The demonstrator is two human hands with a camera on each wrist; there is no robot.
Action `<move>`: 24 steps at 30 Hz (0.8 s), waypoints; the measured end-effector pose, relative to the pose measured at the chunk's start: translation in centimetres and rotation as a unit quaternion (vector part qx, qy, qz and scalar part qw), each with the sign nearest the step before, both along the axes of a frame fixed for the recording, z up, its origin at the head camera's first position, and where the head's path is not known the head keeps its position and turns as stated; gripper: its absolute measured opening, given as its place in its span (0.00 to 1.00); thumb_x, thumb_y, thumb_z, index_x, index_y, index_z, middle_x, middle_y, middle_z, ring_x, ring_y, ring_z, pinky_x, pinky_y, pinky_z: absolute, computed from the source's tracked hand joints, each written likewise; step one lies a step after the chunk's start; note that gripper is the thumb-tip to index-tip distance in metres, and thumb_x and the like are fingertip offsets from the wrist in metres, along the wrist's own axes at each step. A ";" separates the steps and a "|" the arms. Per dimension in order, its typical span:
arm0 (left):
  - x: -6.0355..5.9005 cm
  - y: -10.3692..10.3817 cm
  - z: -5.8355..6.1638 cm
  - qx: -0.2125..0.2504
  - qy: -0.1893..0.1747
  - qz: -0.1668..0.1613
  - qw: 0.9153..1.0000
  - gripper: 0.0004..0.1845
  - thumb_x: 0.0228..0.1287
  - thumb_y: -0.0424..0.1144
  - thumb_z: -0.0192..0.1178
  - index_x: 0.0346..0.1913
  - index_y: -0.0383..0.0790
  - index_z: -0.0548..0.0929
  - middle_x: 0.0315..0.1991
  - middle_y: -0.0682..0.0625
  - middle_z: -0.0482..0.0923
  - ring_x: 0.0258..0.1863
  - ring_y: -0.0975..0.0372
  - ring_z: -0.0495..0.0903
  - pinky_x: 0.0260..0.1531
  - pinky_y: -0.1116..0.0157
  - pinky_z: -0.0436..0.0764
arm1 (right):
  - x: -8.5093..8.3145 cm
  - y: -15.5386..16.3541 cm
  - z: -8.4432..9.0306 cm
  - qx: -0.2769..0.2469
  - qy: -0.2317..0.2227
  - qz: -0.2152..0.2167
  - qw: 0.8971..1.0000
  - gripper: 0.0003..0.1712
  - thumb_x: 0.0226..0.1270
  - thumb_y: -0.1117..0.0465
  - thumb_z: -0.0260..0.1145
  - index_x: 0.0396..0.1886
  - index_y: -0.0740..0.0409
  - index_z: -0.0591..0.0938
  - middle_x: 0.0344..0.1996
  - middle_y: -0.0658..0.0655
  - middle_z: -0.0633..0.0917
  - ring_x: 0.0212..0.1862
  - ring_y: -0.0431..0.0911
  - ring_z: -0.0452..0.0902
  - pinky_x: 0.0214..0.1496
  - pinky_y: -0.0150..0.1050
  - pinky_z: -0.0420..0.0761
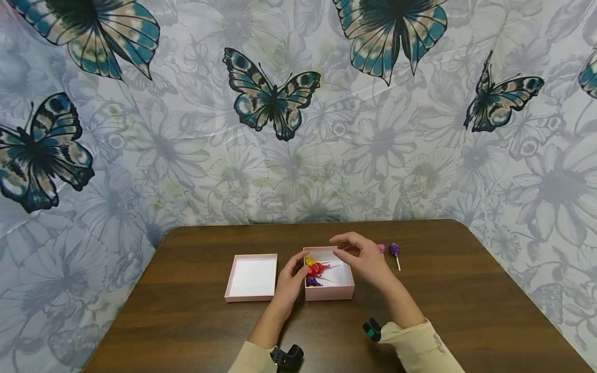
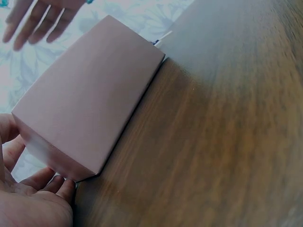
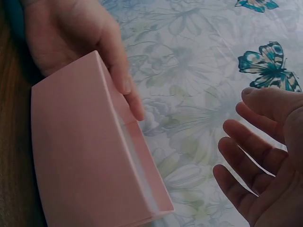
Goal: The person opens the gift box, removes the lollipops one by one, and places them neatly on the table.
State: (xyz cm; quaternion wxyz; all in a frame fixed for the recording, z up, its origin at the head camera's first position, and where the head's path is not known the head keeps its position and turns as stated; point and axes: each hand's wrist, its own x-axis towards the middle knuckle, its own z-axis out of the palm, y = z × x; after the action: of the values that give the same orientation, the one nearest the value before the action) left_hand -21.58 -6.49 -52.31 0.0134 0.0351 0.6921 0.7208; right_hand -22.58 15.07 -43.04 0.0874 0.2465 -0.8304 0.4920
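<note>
An open pink box (image 1: 328, 293) stands mid-table and holds a red lollipop (image 1: 318, 268), a yellow one (image 1: 310, 262) and a purple one (image 1: 312, 282). My left hand (image 1: 300, 261) holds the box by its left wall, thumb along the rim; its fingers (image 2: 47, 182) lie against the box (image 2: 90, 104) at the lower corner. My right hand (image 1: 342, 247) hovers just above the box's far right side, fingers relaxed and empty, as the right wrist view (image 3: 258, 161) confirms. Right of it a pink lollipop (image 1: 381, 249) and a purple lollipop (image 1: 395, 250) lie on the table.
The box's pink lid (image 1: 252, 277) lies upside down just left of the box. The dark wooden table (image 1: 448, 290) has rounded corners. A butterfly-and-flower cloth (image 1: 298, 155) hangs behind and around it.
</note>
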 end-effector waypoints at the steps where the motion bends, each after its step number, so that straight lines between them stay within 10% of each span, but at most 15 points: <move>1: 0.0 0.0 0.0 -0.002 0.002 0.000 1.000 0.22 0.75 0.35 0.52 0.69 0.47 0.73 0.75 0.43 0.65 0.77 0.47 0.59 0.75 0.45 0.59 | -0.1 -0.2 -0.1 0.003 -0.004 0.004 1.000 0.14 0.68 0.59 0.68 0.52 0.53 0.85 0.48 0.56 0.87 0.47 0.46 0.82 0.52 0.39 0.85; 14: -0.1 -0.1 -0.3 0.002 0.008 -0.009 1.000 0.22 0.76 0.35 0.51 0.70 0.46 0.72 0.75 0.43 0.65 0.77 0.47 0.60 0.75 0.45 0.60 | -0.5 -1.5 -1.3 0.062 -0.069 0.071 0.993 0.17 0.69 0.58 0.67 0.55 0.58 0.83 0.53 0.61 0.85 0.52 0.54 0.83 0.57 0.53 0.82; 24: 0.0 -0.4 -0.4 0.007 0.009 -0.012 1.000 0.22 0.75 0.36 0.52 0.69 0.48 0.73 0.75 0.44 0.64 0.77 0.48 0.59 0.75 0.47 0.60 | -1.3 -3.1 -2.1 0.115 -0.085 0.135 0.981 0.19 0.66 0.65 0.69 0.57 0.60 0.83 0.51 0.62 0.87 0.47 0.51 0.85 0.47 0.36 0.86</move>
State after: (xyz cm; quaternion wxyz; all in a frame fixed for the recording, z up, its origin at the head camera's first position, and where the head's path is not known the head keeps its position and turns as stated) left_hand -21.62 -6.87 -52.68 0.0160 0.0499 0.6865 0.7253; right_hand -23.89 12.00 -45.17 -0.0794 0.3216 -0.8451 0.4196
